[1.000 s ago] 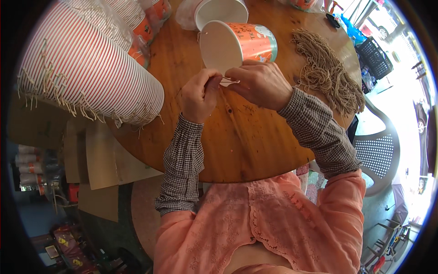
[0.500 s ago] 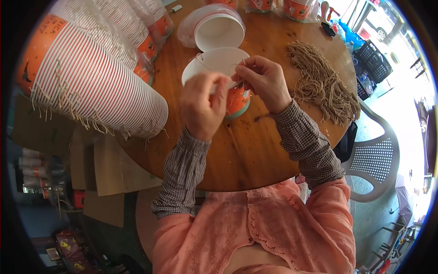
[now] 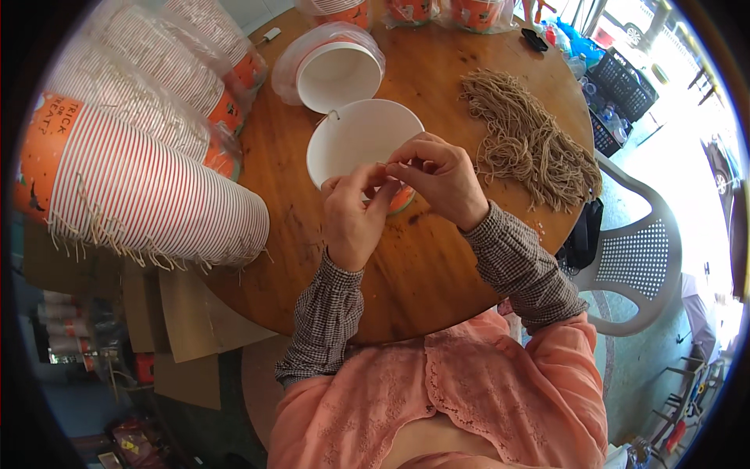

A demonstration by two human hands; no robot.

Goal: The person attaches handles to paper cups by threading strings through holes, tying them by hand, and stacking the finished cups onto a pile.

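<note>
An orange paper bucket with a white inside stands tilted in front of me, its mouth facing up. A short loop of twine sticks out at its far left rim. At the near right rim, my left hand and my right hand meet fingertip to fingertip. Both are closed in a pinch on a thin piece of twine, which the fingers mostly hide. Just beyond lies another white-lined bucket on its side, partly wrapped in clear plastic.
A tan bundle of twine lies on the right of the round wooden table. Long nested stacks of buckets fill the left side, some bagged. More bagged buckets stand at the far edge. A plastic chair is at the right.
My hands have come together, fingertips touching, at the bucket's near right rim; before, they were apart with twine between them. The whole view has shifted slightly.
</note>
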